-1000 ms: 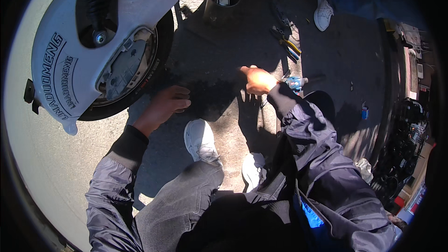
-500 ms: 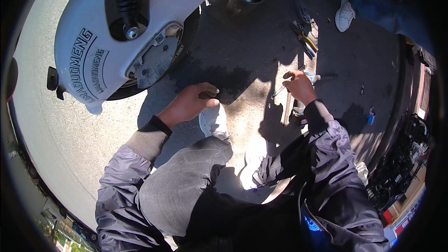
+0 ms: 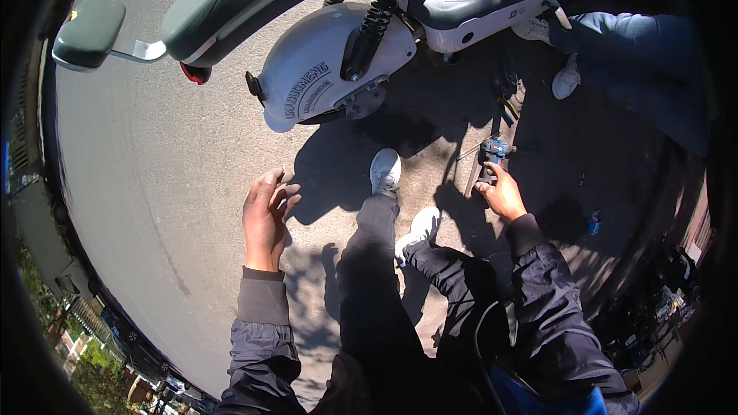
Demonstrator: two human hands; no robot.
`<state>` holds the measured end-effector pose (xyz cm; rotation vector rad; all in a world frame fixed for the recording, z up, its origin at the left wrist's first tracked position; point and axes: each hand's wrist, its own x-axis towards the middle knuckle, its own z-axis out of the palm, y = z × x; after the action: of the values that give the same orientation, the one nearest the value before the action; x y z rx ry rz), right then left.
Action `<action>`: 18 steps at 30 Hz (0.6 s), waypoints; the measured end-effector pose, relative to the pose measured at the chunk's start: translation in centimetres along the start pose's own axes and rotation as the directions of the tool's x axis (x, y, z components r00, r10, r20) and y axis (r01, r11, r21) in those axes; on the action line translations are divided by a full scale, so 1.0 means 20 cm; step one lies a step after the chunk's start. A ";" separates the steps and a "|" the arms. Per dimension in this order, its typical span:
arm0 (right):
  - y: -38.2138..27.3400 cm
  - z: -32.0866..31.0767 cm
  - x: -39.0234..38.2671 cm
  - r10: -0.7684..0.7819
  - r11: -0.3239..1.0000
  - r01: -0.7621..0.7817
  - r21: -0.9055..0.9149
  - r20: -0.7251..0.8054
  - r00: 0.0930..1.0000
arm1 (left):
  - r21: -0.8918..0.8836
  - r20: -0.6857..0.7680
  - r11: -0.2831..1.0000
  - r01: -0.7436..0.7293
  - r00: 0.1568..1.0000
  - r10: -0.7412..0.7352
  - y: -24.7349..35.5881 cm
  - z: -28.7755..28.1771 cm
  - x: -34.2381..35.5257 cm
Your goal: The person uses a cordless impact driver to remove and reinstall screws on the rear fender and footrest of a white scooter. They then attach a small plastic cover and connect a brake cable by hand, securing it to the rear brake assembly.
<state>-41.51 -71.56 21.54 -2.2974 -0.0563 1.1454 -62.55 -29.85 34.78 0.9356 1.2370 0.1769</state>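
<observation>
My left hand (image 3: pixel 268 215) is raised over the sunlit pavement, its fingers loosely curled and apart, holding nothing. To the right, my right hand (image 3: pixel 504 194) reaches forward with thumb and index finger apart. Its fingertips overlap the dark lower part of a blue cordless power drill (image 3: pixel 497 149); I see no grip around it. Beside the drill lies a thin metal rod (image 3: pixel 468 152). Pliers with yellow and dark handles (image 3: pixel 510 112) lie farther off in a strip of sunlight. A grey-white electric scooter (image 3: pixel 338 61) with a dark seat and black shock absorber stands ahead.
Another person's jeans-clad legs (image 3: pixel 630 54) and white shoes (image 3: pixel 567 77) are at the far right, beside the scooter. A small blue box (image 3: pixel 594 222) lies on the shaded ground. Dark cluttered items (image 3: pixel 653 300) line the right edge. My white shoes (image 3: pixel 386 171) stand between my hands.
My view has risen and drawn back, showing more of the scooter. My left hand has moved left and turned upward, away from my shoe. My right hand now appears below the drill's head.
</observation>
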 end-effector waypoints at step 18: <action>-1.03 -0.48 -0.04 -0.126 0.989 0.111 -0.095 -0.165 0.978 | 0.059 0.323 0.679 -0.731 0.658 0.680 1.20 0.95 0.04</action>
<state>-30.66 -58.96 37.13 -2.4231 -0.1781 0.8993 -37.39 -23.85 51.06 1.5350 0.5665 0.5429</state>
